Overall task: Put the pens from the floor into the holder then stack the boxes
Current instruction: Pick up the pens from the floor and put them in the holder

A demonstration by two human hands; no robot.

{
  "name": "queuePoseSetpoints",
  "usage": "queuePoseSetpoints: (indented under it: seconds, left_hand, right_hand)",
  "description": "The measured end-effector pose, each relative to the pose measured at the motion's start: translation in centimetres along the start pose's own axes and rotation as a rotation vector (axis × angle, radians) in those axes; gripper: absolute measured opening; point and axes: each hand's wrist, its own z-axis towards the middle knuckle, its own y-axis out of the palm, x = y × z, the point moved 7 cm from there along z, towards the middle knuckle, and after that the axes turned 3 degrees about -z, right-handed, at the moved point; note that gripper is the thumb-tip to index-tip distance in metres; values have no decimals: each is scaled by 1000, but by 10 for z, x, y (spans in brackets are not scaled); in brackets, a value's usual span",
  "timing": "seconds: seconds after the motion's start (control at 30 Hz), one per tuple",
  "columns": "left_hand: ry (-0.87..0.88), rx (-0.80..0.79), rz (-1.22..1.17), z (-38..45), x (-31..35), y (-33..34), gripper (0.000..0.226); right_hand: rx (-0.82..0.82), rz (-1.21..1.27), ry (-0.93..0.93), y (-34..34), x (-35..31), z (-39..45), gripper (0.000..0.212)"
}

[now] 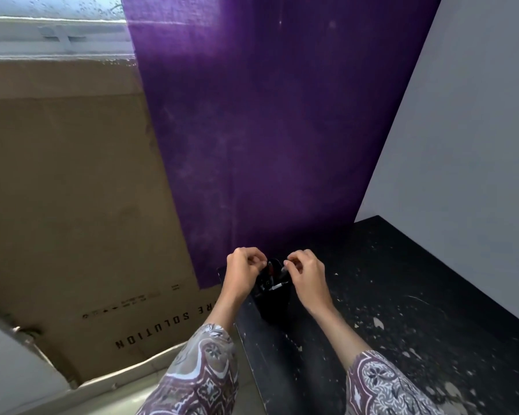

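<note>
A black pen holder (274, 304) stands at the left edge of a black table (402, 295). Several pens (274, 283) stick up inside it, one with a white tip and one with red on it. My left hand (243, 271) hovers at the holder's left rim with its fingers curled into a pinch; whether it grips anything is unclear. My right hand (306, 274) is at the right rim, its fingertips pinched on the top of a pen. A large brown cardboard box (72, 205) with upside-down print stands to the left.
A purple sheet (267, 130) hangs behind the holder, overlapping the cardboard box. A grey wall (462, 130) borders the table on the right. The tabletop is speckled with white flecks and paint chips. A strip of pale floor (117, 393) shows at the lower left.
</note>
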Motion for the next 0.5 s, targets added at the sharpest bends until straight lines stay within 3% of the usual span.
queuePoseSetpoints:
  seconds: [0.2,0.5]
  left_hand:
    - [-33,-42,-70,-7,-6,9,5]
    - [-33,54,-72,-29,-9,-25,16]
  right_hand:
    - [-5,-84,-29,14,-4,-4,26]
    - [-191,-345,18,20,-10,-35,55]
